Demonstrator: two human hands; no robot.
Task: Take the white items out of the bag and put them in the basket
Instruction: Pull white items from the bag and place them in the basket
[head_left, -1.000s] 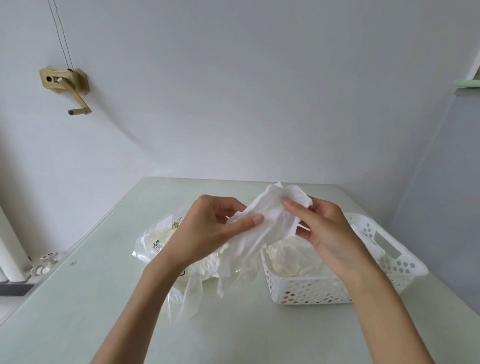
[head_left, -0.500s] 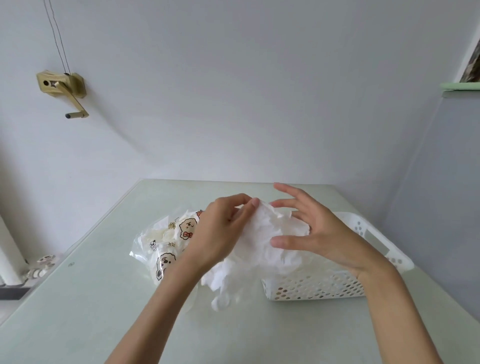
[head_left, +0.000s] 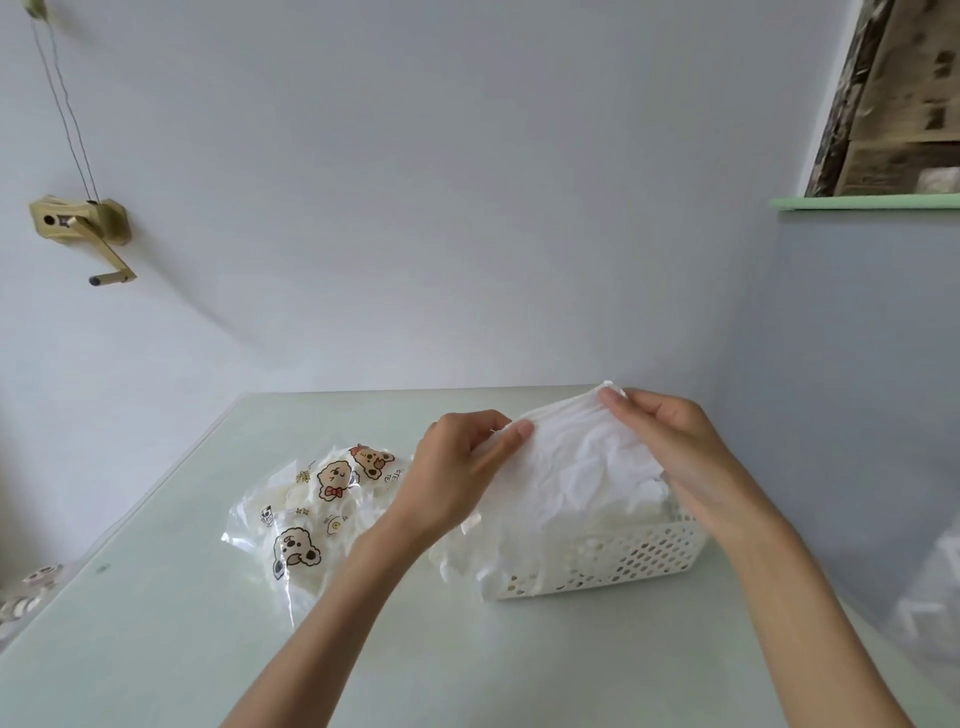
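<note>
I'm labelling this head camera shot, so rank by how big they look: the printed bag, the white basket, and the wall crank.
1. Printed bag and white basket: they look about alike, and the white item and both hands hide part of each.
2. Wall crank: smallest, though farther away.

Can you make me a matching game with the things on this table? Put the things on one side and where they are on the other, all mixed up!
Things:
1. bag
2. basket
3. white item
4. crank

Places:
A. on the wall
B. held between both hands
C. on the table, left of the basket
D. on the table, under the white item

Pairs: 1-C, 2-D, 3-B, 4-A
</note>
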